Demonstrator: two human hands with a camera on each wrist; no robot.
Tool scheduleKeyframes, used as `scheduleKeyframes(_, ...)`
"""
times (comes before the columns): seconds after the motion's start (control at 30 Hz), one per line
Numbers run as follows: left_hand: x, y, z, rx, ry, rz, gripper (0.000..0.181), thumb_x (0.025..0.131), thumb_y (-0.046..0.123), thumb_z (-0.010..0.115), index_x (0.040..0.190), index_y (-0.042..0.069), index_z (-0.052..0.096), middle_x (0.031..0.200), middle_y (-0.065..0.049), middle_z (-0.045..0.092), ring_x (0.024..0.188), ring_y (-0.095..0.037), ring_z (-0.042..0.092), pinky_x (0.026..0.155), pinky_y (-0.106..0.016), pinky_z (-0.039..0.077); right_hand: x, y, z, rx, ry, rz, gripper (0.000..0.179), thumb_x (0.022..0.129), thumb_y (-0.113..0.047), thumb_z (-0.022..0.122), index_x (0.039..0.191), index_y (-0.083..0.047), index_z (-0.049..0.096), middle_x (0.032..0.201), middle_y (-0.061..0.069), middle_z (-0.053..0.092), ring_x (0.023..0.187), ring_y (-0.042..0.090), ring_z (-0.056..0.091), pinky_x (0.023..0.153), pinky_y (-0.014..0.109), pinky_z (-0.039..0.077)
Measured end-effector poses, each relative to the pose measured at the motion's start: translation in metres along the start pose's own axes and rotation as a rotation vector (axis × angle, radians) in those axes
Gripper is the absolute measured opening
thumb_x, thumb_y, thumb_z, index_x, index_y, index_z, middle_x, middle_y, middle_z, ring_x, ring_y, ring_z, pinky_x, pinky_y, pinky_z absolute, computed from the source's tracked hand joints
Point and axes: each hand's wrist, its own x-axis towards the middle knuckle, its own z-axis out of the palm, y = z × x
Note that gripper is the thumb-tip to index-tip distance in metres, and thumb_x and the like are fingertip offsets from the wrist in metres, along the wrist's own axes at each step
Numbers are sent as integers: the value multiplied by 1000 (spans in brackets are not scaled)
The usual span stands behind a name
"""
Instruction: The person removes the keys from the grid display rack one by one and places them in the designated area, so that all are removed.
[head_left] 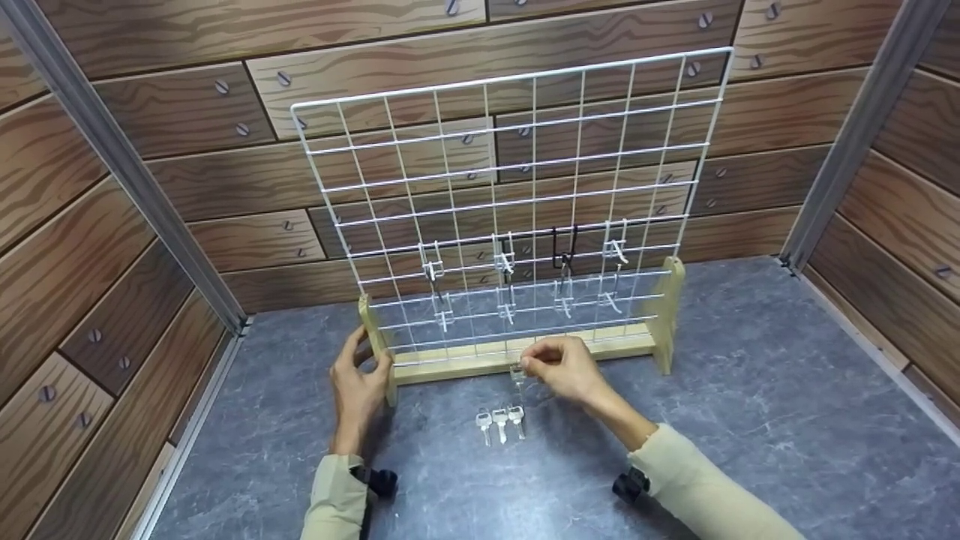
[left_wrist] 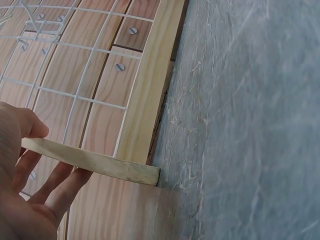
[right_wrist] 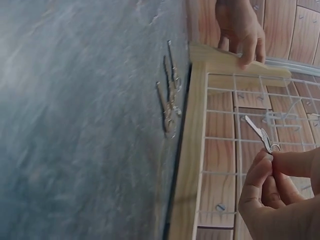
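Observation:
A white wire grid rack (head_left: pixel 535 112) stands upright in a pale wooden stand (head_left: pixel 450 366). My left hand (head_left: pixel 360 386) grips the stand's left side piece (left_wrist: pixel 95 164), thumb on one face and fingers on the other. With thumb and fingertips, my right hand (head_left: pixel 566 367) pinches a silver key (right_wrist: pixel 257 131) by its small ring, in front of the lower grid. In the right wrist view the key's blade points up and away from the fingers. Three more keys (head_left: pixel 501 426) lie side by side on the tabletop in front of the stand.
Several metal hooks (head_left: pixel 506 262) hang in two rows on the lower grid, and one holder (head_left: pixel 564 259) is black. The stand's right side piece (head_left: pixel 664 319) rests on the grey marbled surface (head_left: pixel 750 420). Wood-patterned walls (head_left: pixel 405 82) enclose the back and sides.

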Motion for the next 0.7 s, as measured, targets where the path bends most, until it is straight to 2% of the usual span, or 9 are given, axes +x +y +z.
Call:
scheduleKeyframes(0.03, -1, -1, 0, 1, 0, 0, 54, 89, -4, 77, 141, 8, 68, 129, -19, 74, 106, -37, 76, 75, -27, 61, 0, 3, 0, -8, -5, 9, 11, 95, -2, 75, 101, 7, 77, 87, 14, 77, 73, 14, 66, 65, 23, 55)
scheduleKeyframes(0.2, -2, 1, -1, 23, -1, -9, 54, 89, -3, 77, 141, 10, 68, 131, -18, 74, 107, -37, 76, 69, -24, 60, -1, 13, -1, -17, -18, 56, 10, 93, -2, 77, 99, 6, 78, 84, 7, 77, 72, 13, 65, 64, 22, 54)
scheduleKeyframes(0.4, -2, 0, -1, 44, 9, -18, 54, 88, -2, 77, 141, 9, 68, 129, -18, 76, 106, -36, 76, 72, -30, 62, -2, 23, -2, 8, -29, 122, 9, 92, 0, 77, 99, 6, 78, 87, 9, 78, 74, 17, 71, 71, 32, 63)
scheduleKeyframes(0.57, -1, 1, -1, 50, 10, -15, 54, 88, -2, 76, 140, 8, 68, 125, -19, 76, 105, -36, 77, 75, -39, 63, 0, 27, -2, 1, -50, 155, 8, 91, 2, 77, 97, 7, 77, 84, 10, 76, 71, 17, 71, 71, 34, 63)
scheduleKeyframes(0.7, -1, 1, -1, 53, 5, -15, 53, 89, -1, 76, 141, 8, 68, 126, -19, 76, 105, -36, 77, 72, -33, 62, 1, 28, -1, -40, -68, 193, 6, 91, 2, 77, 96, 5, 78, 81, 8, 75, 69, 16, 69, 68, 32, 62)
